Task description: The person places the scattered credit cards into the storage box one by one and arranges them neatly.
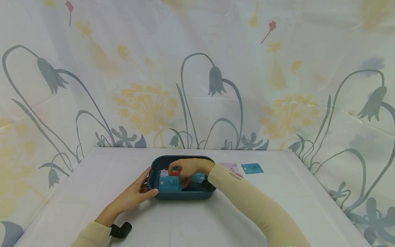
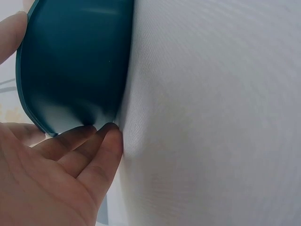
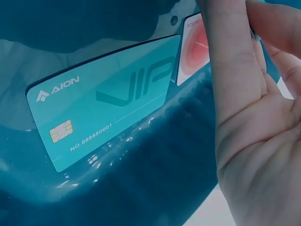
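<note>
A dark teal plastic basin [image 1: 185,195] stands on the white table with several cards inside. My left hand [image 1: 135,192] holds its left end, thumb at the near corner; in the left wrist view, the fingers [image 2: 96,160] press along the outer wall. My right hand [image 1: 186,168] reaches inside with curled fingers, pinching a blue VIP card [image 1: 170,184] that faces the head camera. Under that wrist lies another blue VIP card [image 3: 103,101], beside a red-and-white card [image 3: 193,52] partly covered by a finger. The right fingertips are hidden in the right wrist view.
To the right of the basin, a blue VIP card [image 1: 252,168] lies on the table. Next to it is a pink patterned card [image 1: 229,167], partly behind the right sleeve [image 1: 247,192]. A white flower-printed curtain [image 1: 197,103] hangs behind the table.
</note>
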The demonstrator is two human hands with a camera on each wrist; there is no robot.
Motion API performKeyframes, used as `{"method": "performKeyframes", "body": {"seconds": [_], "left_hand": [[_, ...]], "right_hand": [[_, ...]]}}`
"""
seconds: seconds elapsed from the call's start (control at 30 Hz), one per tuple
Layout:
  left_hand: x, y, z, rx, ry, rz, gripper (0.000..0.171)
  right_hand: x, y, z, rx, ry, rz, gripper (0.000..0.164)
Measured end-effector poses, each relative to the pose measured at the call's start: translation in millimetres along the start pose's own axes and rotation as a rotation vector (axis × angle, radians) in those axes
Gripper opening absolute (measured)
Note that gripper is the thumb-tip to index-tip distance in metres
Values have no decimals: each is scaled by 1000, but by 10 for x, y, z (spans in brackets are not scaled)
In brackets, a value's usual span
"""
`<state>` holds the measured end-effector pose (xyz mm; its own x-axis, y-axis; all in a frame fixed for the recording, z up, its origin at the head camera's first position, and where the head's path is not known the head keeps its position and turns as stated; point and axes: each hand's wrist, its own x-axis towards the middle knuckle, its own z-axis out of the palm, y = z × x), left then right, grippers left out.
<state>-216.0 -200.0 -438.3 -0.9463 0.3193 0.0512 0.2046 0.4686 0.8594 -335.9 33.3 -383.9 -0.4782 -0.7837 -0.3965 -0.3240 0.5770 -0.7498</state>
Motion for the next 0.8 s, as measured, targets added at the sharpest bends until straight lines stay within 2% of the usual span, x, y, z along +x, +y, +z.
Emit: {"method": "performKeyframes", "body": {"seconds": [0.23,0.53,0.8], "left_hand": [[-1,7,-4,6,-2,-6,89],[5,-1,-3,17,3,2,89],[-5,-1,-5,15,6,9,88]], "right_hand": [[5,24,5,3,7,14,42],[6,31,45,-246,49,38,39],[18,19,80,-333,56,50,30]]}}
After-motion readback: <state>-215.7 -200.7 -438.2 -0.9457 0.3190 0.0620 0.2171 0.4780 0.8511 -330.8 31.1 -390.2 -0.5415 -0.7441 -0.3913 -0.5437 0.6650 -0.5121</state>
